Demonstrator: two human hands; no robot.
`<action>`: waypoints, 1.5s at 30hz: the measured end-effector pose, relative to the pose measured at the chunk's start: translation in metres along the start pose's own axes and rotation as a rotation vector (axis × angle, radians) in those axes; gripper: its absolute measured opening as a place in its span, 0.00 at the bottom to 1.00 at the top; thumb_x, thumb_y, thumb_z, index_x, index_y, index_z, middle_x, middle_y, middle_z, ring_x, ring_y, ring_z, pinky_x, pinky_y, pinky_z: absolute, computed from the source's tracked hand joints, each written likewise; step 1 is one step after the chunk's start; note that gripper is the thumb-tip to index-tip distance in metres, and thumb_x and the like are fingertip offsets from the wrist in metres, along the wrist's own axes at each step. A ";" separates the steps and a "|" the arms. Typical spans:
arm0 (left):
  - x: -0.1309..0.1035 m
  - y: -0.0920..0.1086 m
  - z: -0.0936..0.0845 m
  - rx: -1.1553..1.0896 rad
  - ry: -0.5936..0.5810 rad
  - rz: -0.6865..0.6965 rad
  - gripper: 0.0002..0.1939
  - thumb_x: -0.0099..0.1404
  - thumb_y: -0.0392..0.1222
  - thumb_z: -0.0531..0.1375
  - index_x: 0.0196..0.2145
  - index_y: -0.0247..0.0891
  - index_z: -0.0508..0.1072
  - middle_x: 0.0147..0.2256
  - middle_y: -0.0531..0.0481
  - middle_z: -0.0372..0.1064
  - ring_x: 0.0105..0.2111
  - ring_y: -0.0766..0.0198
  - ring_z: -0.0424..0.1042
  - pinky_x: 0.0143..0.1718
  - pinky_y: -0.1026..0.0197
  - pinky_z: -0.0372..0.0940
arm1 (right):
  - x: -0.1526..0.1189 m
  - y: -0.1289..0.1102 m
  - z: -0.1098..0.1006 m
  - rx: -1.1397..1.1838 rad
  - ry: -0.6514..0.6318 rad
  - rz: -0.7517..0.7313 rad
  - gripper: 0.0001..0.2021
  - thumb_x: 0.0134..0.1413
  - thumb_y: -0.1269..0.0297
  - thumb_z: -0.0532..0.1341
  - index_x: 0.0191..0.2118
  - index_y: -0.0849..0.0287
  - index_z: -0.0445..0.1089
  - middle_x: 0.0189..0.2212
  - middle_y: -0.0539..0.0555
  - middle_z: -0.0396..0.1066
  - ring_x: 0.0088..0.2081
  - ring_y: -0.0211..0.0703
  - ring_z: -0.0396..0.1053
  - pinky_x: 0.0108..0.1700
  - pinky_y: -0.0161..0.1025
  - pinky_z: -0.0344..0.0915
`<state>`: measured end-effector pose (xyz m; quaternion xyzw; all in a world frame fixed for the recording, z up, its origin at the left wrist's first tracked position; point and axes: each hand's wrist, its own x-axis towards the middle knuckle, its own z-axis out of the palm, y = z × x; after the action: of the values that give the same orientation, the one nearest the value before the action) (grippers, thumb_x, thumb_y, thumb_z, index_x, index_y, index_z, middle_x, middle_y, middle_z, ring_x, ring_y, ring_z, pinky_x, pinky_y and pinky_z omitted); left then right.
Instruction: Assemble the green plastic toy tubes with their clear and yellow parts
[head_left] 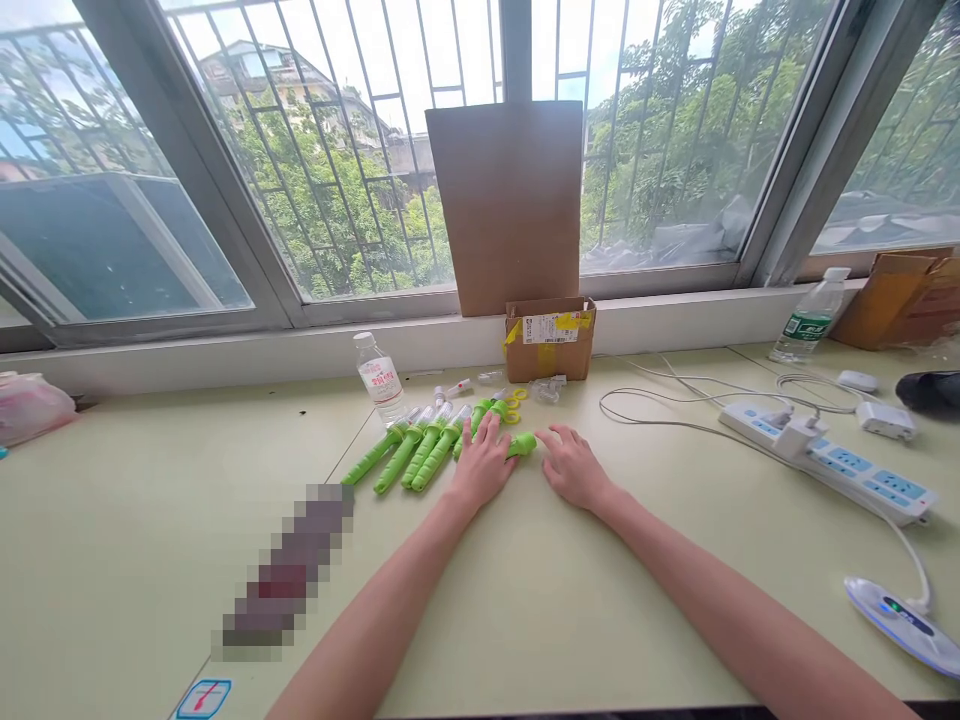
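Observation:
My left hand (482, 465) lies palm down on the table. A green stick (523, 444) with a wider end passes between its thumb and fingers, and the rest of that stick is hidden under the hand. Close to the stick's free end is my right hand (574, 466), fingers loosely bent and apart, with nothing visible in it. To the left several green sticks (431, 458) with ribbed handles and clear tops lie side by side at a slant. More green sticks (480, 412) lie just beyond my left fingers. Small yellow rings (514, 404) sit behind them.
A water bottle (381, 380) stands behind the sticks. Small clear plastic pieces (549, 389) lie before a cardboard box (551, 345). On the right are a power strip (832, 460), cables, a white device (904, 625) and another bottle (810, 318). A blurred dark patch (289, 570) covers something at left.

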<state>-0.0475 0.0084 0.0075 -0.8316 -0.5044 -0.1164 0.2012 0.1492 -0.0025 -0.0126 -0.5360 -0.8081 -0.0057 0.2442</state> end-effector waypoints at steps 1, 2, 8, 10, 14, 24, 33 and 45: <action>0.000 0.001 0.000 -0.003 0.006 0.023 0.14 0.65 0.47 0.54 0.46 0.41 0.71 0.59 0.41 0.56 0.63 0.51 0.48 0.63 0.40 0.41 | 0.000 0.000 -0.001 0.003 -0.015 0.006 0.23 0.56 0.69 0.53 0.58 0.59 0.61 0.54 0.63 0.60 0.55 0.52 0.58 0.55 0.47 0.57; 0.001 0.001 0.000 -0.009 0.012 0.046 0.13 0.65 0.46 0.54 0.45 0.41 0.71 0.58 0.41 0.58 0.62 0.52 0.50 0.63 0.41 0.41 | 0.000 0.000 -0.001 0.006 -0.030 0.013 0.22 0.56 0.69 0.53 0.58 0.60 0.61 0.54 0.63 0.60 0.55 0.51 0.58 0.55 0.47 0.56; 0.003 0.007 -0.009 -0.059 0.013 0.122 0.10 0.65 0.43 0.54 0.40 0.37 0.71 0.48 0.40 0.66 0.51 0.52 0.63 0.57 0.46 0.54 | 0.001 0.000 -0.002 0.020 -0.070 0.035 0.22 0.56 0.69 0.52 0.57 0.61 0.61 0.55 0.63 0.60 0.55 0.52 0.58 0.56 0.46 0.55; 0.003 0.011 -0.012 -0.063 -0.040 0.107 0.09 0.65 0.42 0.54 0.38 0.35 0.70 0.42 0.41 0.68 0.46 0.52 0.67 0.49 0.49 0.60 | 0.001 0.000 -0.001 0.022 -0.078 0.040 0.21 0.56 0.69 0.52 0.56 0.61 0.62 0.54 0.63 0.60 0.55 0.52 0.58 0.55 0.46 0.55; 0.004 0.019 -0.018 -0.091 -0.161 0.061 0.09 0.65 0.41 0.53 0.39 0.35 0.68 0.37 0.43 0.69 0.39 0.54 0.69 0.38 0.55 0.64 | 0.001 0.000 -0.001 0.028 -0.093 0.052 0.20 0.56 0.68 0.52 0.55 0.61 0.63 0.54 0.62 0.61 0.55 0.51 0.58 0.55 0.44 0.55; 0.003 0.023 -0.022 -0.109 -0.244 -0.012 0.10 0.66 0.42 0.51 0.41 0.36 0.66 0.38 0.44 0.69 0.40 0.56 0.69 0.36 0.59 0.64 | 0.001 0.001 -0.001 0.035 -0.091 0.047 0.18 0.57 0.68 0.52 0.53 0.61 0.63 0.52 0.62 0.62 0.54 0.50 0.59 0.55 0.43 0.55; 0.001 0.022 -0.017 -0.112 -0.157 -0.045 0.12 0.64 0.41 0.53 0.45 0.36 0.63 0.42 0.44 0.65 0.36 0.58 0.69 0.29 0.60 0.63 | 0.001 0.004 0.002 0.053 -0.086 0.035 0.18 0.57 0.68 0.52 0.53 0.60 0.64 0.51 0.61 0.63 0.53 0.49 0.59 0.54 0.43 0.55; 0.002 0.022 -0.016 -0.116 -0.194 -0.129 0.09 0.61 0.37 0.54 0.41 0.35 0.63 0.40 0.43 0.65 0.38 0.56 0.70 0.32 0.59 0.65 | 0.000 0.002 -0.001 0.074 -0.112 0.061 0.16 0.57 0.68 0.53 0.50 0.58 0.67 0.51 0.60 0.63 0.54 0.48 0.59 0.56 0.44 0.53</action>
<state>-0.0268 -0.0066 0.0178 -0.8151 -0.5663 -0.0768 0.0951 0.1511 -0.0015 -0.0123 -0.5503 -0.8035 0.0614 0.2185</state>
